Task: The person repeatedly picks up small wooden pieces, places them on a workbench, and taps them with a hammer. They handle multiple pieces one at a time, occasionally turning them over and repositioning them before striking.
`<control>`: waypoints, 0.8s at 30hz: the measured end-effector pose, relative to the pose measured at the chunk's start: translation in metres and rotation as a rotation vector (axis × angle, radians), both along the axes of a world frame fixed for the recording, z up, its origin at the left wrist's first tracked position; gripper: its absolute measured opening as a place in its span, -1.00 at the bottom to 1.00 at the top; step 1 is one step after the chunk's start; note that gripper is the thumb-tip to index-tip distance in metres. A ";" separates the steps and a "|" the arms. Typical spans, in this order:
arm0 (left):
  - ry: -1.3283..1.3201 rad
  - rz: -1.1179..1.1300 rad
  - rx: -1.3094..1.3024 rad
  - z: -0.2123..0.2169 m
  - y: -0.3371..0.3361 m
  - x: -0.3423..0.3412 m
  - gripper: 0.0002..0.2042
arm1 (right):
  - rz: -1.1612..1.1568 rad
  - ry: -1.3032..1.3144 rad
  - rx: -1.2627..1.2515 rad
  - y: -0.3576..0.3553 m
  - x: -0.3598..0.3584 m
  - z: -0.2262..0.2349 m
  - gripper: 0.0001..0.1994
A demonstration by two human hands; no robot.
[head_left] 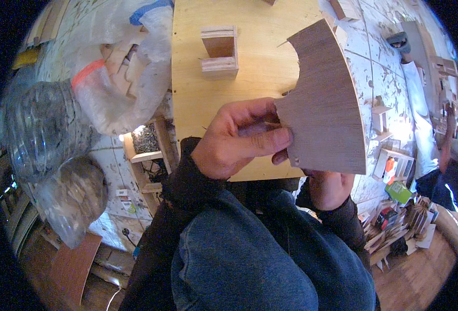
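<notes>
A thin grey-brown plywood piece (pixel 327 103) is held up in front of me, over the right side of the table. Its right edge bulges outward and its left edge is cut in a ragged inward curve. My left hand (pixel 244 135) grips the lower left part, thumb lying on the near face. Behind the bottom edge is my right hand (pixel 330 186); the sheet hides its fingers, so I cannot tell how they are placed. A small U-shaped plywood block (pixel 221 52) sits apart on the yellow wooden table (pixel 192 103).
Clear plastic bags (pixel 120 98) and a dark filled bag (pixel 73 192) lie at the left. A wooden box (pixel 148 155) with small metal bits stands beside the table. Wood scraps (pixel 400 225) are piled at lower right. Another person (pixel 438 176) is at the far right.
</notes>
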State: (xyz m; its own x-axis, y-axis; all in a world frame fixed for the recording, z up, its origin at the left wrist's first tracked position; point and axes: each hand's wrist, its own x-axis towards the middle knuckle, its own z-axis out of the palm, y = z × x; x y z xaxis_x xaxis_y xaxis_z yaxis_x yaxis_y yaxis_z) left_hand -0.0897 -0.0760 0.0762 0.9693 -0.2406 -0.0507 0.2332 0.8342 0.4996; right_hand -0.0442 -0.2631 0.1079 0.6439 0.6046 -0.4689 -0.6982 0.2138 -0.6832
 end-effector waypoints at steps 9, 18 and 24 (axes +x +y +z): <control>-0.024 0.439 0.245 0.005 0.016 -0.007 -0.73 | -0.190 -0.284 -0.622 -0.008 0.027 -0.011 -0.49; 0.249 0.602 1.026 0.019 0.002 -0.002 -0.72 | -0.289 -1.080 -0.456 0.052 0.009 -0.014 -0.88; -0.076 1.068 1.296 -0.009 0.029 0.003 -0.43 | -0.315 -1.711 -0.585 0.087 0.044 -0.034 -0.79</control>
State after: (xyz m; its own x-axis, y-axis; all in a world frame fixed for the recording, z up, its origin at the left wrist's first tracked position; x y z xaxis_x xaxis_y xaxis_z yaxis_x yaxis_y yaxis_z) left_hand -0.0864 -0.0468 0.0674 0.6686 0.6412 0.3767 -0.1814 -0.3507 0.9188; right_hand -0.0005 -0.1758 0.0735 0.6305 0.4005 0.6649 0.7762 -0.3157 -0.5458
